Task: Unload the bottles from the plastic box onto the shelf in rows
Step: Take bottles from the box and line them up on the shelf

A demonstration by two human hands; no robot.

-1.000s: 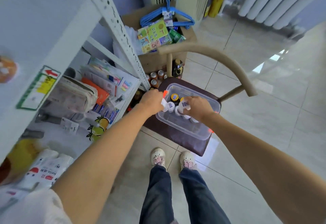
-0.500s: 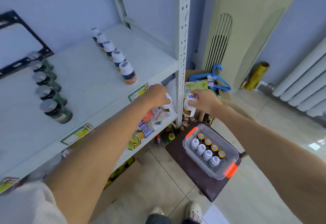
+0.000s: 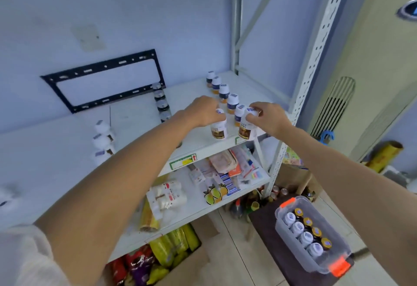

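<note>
Head view: two white plastic bottles with white caps and dark brown-gold labels stand upright, long axes vertical, at the front edge of the white metal shelf [image 3: 198, 143]. The left hand [image 3: 203, 111] grips the left bottle [image 3: 218, 128] by its cap; the right hand [image 3: 269, 116] grips the right bottle [image 3: 246, 128] likewise. The clear plastic box [image 3: 338, 252] with orange latches sits below right.

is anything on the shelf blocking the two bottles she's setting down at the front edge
Nothing visible does. The left hand and right hand each grip a white-capped brown-labelled bottle already at the white shelf front, in line with the white-capped row.
</note>
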